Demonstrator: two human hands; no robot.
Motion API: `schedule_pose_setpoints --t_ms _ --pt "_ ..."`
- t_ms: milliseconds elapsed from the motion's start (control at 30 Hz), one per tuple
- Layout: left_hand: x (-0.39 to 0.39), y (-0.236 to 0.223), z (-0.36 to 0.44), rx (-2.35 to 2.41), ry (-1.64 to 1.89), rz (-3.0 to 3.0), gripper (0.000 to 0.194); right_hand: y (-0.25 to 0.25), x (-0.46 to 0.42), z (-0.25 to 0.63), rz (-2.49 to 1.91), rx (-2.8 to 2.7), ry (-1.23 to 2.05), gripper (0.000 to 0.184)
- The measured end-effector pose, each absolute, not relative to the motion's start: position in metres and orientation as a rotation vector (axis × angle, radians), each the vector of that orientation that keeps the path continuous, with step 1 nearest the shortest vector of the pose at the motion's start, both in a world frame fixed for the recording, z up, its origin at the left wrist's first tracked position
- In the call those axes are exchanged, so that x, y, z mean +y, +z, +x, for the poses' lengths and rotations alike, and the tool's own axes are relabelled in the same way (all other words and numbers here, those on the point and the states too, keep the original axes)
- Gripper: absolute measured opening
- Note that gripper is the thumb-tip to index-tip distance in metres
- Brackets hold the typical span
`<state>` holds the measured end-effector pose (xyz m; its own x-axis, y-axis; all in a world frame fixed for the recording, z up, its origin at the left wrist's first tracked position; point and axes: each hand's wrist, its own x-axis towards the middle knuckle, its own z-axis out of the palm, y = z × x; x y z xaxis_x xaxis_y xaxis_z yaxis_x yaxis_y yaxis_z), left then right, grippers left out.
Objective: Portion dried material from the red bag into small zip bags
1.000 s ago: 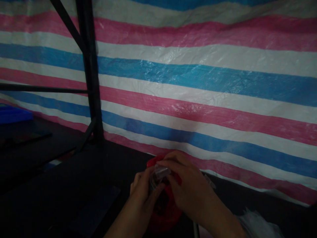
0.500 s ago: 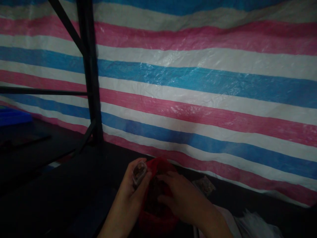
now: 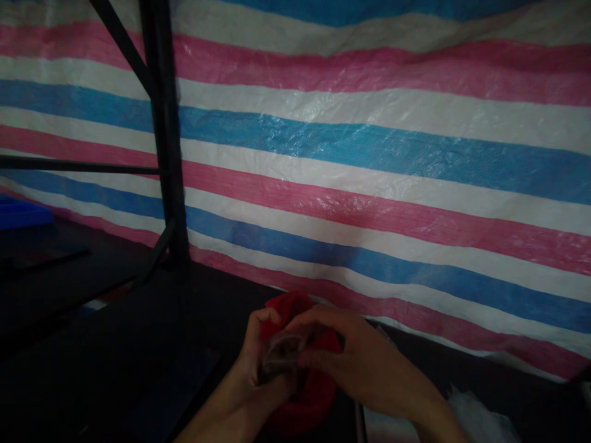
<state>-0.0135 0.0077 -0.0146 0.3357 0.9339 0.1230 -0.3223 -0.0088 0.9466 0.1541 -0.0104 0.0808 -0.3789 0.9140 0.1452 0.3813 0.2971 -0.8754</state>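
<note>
Two hands met at 6 o'clock: left hand (image 3: 258,363) and right hand (image 3: 364,363) both pinched a clear packet (image 3: 279,355) over a red container (image 3: 305,394), probably steadying it on the dark worktop (image 3: 138,344).

The left hand (image 3: 258,363) and the right hand (image 3: 355,363) meet low in the middle, over the table (image 3: 138,369), both touching a small bag (image 3: 279,354) between them. A bowl (image 3: 305,400) sits under and just behind the hands. A tarp (image 3: 369,184) hangs behind everything. A post (image 3: 164,135) stands to the left, before the tarp. A tray (image 3: 23,214) lies at far left. Crumpled plastic (image 3: 480,421) lies to the right of the right forearm.
</note>
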Motion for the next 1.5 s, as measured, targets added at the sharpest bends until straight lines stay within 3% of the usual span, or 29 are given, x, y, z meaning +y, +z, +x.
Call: schedule_pose_setpoints --t_ms 167,333,500,633,867,1033,1167,1233,1333,1500 --pt "0.008 -0.016 -0.006 0.605 1.227 1.08 0.066 0.081 -0.004 0.159 -1.155 -1.737 0.861 0.029" --pt "0.012 -0.025 -0.005 0.633 1.132 1.141 0.051 0.084 -0.002 0.166 -1.297 -1.676 0.664 0.042" --pt "0.01 -0.034 -0.001 0.741 1.159 1.128 0.049 0.085 -0.009 0.162 -1.349 -1.768 0.703 0.052" --pt "0.003 -0.028 -0.011 0.726 1.107 1.279 0.065 0.087 -0.013 0.157 -1.316 -1.839 0.664 0.059" --pt "-0.001 0.006 -0.028 0.734 0.984 1.278 0.048 0.089 -0.014 0.158 -1.349 -1.761 0.437 0.047" --pt "-0.001 -0.002 -0.018 0.814 1.012 1.366 0.045 0.095 -0.02 0.153 -1.229 -1.826 0.663 0.038" --pt "-0.004 -0.005 -0.012 0.879 0.953 1.492 0.063 0.11 -0.029 0.176 -1.287 -1.803 0.537 0.035" --pt "-0.005 -0.001 -0.013 0.934 0.956 1.578 0.061 0.113 -0.037 0.199 -1.363 -1.787 0.554 0.035" --pt "-0.001 0.006 -0.016 0.997 1.024 1.654 0.044 0.097 -0.054 0.238 -1.501 -1.74 0.654 0.034" --pt "0.007 0.006 -0.017 1.03 1.141 1.717 0.053 0.023 -0.08 0.291 -1.754 -1.536 0.599 0.036"
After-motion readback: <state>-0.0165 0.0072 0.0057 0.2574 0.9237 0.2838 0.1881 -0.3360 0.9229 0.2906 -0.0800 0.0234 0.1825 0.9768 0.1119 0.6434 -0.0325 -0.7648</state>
